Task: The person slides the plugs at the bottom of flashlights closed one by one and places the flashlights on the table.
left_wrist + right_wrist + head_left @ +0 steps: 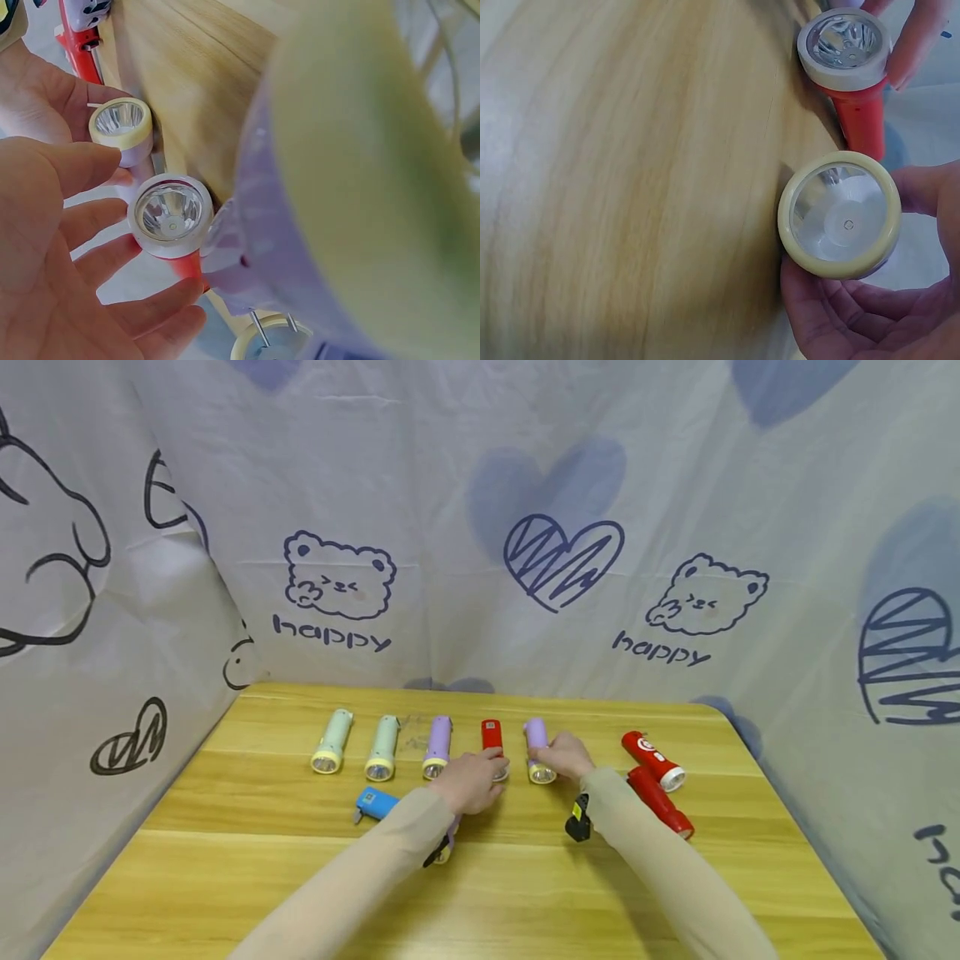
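A purple flashlight [537, 737] with a cream rim stands in the row's right end. My right hand [870, 322] holds it, thumb on one side of its head and fingers on the other. Left of it lies a red flashlight [491, 734] with a white rim. Over that red one is my left hand [471, 781], whose fingers are spread and loosely bent beside its head in the left wrist view; whether they touch it I cannot tell. Another purple flashlight [438, 745] and two pale green flashlights [381, 743] continue the row leftward.
Two more red flashlights [651, 758] lie at the right of the wooden table [525, 893]. A blue flashlight [377, 802] is partly behind my left forearm, and a purple one [262, 225] looms close to the left wrist camera. A printed cloth [450, 610] hangs behind.
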Demonstrator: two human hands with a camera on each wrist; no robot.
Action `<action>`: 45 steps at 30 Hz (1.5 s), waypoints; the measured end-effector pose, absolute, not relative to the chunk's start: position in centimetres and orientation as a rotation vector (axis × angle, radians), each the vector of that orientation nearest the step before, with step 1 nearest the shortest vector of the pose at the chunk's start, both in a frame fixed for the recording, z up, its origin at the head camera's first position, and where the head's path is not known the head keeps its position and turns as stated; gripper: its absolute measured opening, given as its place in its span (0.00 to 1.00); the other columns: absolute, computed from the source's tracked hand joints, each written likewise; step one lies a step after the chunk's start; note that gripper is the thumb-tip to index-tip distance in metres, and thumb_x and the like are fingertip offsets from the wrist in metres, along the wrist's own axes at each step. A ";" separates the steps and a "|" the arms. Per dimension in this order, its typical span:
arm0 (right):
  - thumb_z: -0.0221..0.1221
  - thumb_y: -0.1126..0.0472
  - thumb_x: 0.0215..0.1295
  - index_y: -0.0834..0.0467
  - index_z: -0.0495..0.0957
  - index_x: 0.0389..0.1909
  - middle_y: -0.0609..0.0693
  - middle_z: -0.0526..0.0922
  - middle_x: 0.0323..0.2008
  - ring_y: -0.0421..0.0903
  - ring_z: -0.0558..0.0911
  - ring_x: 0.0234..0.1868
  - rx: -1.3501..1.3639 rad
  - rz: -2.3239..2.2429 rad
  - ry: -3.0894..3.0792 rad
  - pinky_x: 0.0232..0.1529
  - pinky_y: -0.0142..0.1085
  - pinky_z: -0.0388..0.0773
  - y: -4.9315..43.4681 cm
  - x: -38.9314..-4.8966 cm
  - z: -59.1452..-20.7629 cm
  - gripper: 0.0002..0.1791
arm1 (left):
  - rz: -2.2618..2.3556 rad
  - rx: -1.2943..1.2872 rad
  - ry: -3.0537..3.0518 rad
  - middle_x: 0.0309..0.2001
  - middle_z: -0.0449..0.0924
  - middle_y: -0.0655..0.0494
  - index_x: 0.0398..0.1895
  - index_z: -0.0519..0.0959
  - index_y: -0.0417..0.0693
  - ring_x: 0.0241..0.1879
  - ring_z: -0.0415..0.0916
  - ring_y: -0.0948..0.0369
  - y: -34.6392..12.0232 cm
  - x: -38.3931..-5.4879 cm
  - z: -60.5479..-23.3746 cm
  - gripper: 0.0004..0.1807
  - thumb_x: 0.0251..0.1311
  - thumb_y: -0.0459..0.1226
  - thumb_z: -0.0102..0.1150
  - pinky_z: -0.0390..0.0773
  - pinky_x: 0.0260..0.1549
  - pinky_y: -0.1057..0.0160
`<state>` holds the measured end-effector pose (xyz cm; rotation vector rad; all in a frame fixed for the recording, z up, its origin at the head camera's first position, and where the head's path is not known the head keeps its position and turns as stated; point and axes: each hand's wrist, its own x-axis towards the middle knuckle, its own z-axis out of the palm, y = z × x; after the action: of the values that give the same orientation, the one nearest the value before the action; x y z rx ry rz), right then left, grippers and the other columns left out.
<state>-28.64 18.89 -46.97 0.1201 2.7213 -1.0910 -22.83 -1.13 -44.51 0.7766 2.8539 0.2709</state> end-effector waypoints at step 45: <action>0.66 0.50 0.61 0.69 0.79 0.45 0.62 0.84 0.40 0.50 0.76 0.34 0.109 -0.992 2.797 0.32 0.37 0.74 18.7 -28.2 -46.5 0.24 | 0.423 0.833 2.863 0.75 0.64 0.42 0.67 0.75 0.45 0.69 0.71 0.46 -2.0 -23.8 -45.6 0.21 0.74 0.40 0.54 0.74 0.67 0.50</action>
<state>-28.16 18.71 -46.51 0.1091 2.7971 -0.9924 -23.77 -2.04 -45.60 0.8331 2.8632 0.4233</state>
